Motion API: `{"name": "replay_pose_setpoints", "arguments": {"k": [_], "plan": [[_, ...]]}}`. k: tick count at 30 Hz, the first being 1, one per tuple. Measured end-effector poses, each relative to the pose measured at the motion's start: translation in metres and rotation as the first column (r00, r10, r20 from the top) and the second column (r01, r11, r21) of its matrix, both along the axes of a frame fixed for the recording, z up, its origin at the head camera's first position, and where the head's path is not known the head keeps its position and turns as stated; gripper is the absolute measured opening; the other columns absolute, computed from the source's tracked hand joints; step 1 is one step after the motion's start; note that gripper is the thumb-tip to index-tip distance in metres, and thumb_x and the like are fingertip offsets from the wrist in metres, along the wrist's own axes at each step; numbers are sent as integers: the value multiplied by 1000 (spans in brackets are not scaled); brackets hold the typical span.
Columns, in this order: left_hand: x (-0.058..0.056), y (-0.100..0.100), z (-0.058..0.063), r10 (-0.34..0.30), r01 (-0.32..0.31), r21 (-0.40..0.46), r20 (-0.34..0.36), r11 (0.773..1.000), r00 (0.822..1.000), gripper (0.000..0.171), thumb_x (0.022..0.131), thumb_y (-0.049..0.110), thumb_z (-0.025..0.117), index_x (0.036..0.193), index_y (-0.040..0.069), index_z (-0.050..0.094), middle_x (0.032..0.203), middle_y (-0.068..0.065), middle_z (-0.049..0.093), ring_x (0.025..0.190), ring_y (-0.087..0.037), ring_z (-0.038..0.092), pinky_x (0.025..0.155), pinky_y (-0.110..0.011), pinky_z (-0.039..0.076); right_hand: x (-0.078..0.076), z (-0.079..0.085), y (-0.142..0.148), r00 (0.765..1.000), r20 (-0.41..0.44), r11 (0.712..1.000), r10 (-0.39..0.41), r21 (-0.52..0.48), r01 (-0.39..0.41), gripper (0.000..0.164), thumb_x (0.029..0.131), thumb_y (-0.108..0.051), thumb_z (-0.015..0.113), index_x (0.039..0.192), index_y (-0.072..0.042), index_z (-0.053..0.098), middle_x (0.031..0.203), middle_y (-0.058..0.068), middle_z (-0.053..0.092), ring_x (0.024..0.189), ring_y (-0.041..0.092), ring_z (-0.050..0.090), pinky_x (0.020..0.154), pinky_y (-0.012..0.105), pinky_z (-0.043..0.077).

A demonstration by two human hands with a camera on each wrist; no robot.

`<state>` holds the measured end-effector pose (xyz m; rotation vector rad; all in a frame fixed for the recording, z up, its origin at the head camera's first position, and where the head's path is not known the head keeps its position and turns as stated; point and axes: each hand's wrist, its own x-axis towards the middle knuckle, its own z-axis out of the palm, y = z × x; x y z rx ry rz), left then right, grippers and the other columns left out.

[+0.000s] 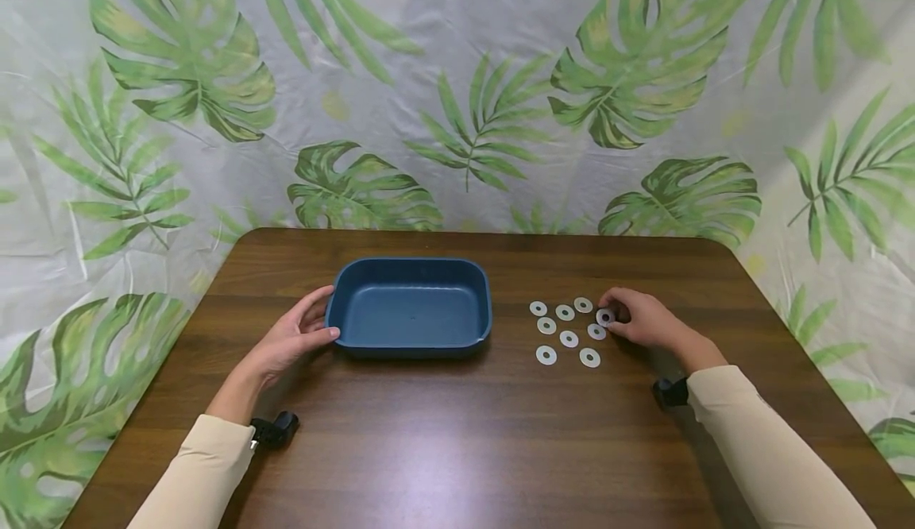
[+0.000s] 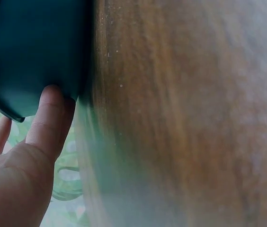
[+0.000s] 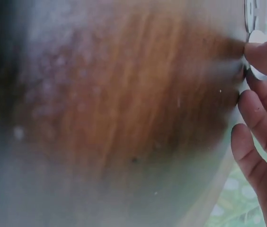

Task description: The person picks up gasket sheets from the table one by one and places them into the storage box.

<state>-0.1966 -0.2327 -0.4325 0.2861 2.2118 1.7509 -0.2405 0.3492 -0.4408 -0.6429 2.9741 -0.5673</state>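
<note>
A blue rectangular tray (image 1: 415,314) sits on the table, left of the middle. My left hand (image 1: 289,342) rests against its left end, thumb at the front corner and fingers along the side. In the left wrist view, nearly straight fingers touch the outer wall of the tray (image 2: 34,52). At the right, my right hand (image 1: 643,321) pinches a white ring-shaped washer (image 1: 605,317) between thumb and forefinger, close over the table. The right wrist view shows the washer's (image 3: 258,35) pale edge by the thumb, with the other fingers spread below.
Several more flat white washers (image 1: 569,339) lie loosely spread between the tray and my right hand. The brown wooden table (image 1: 429,434) has rounded far corners. Behind it hangs a pale cloth (image 1: 500,21) with green leaf prints.
</note>
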Motion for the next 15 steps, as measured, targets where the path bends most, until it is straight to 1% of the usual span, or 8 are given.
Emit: {"name": "replay_pose_setpoints", "arguments": {"k": [3, 6, 11, 15], "plan": [[1, 0, 1, 0, 0, 4, 3, 1000, 1000, 79, 96, 11, 62, 159, 9, 15, 158, -31, 27, 139, -49, 37, 87, -14, 48, 0, -2, 0, 1000, 8, 1000, 13, 2, -13, 32, 84, -6, 73, 115, -5, 65, 101, 10, 69, 81, 15, 58, 72, 35, 47], [1, 1, 0, 2, -2, 11, 7, 1000, 1000, 79, 96, 10, 62, 159, 10, 16, 158, -31, 27, 139, -49, 36, 87, -14, 49, 0, -3, 2, 1000, 19, 1000, 21, 13, -22, 35, 84, -6, 74, 118, -3, 66, 104, 11, 69, 86, 17, 60, 74, 36, 49], [-1, 0, -2, 11, -11, 19, 16, 1000, 1000, 79, 96, 10, 62, 159, 10, 15, 158, -30, 27, 140, -49, 35, 87, -14, 49, -2, -2, 3, 999, 24, 1000, 23, 21, -24, 34, 84, -6, 74, 117, -1, 68, 101, 11, 68, 85, 16, 59, 74, 35, 49], [-1, 0, -3, 15, -15, 23, 18, 1000, 1000, 78, 96, 9, 62, 159, 10, 15, 157, -30, 28, 139, -49, 37, 87, -14, 49, -2, -1, 2, 1000, 18, 1000, 19, 6, -19, 30, 84, -7, 74, 113, -1, 69, 97, 10, 68, 83, 15, 59, 72, 34, 48]]}}
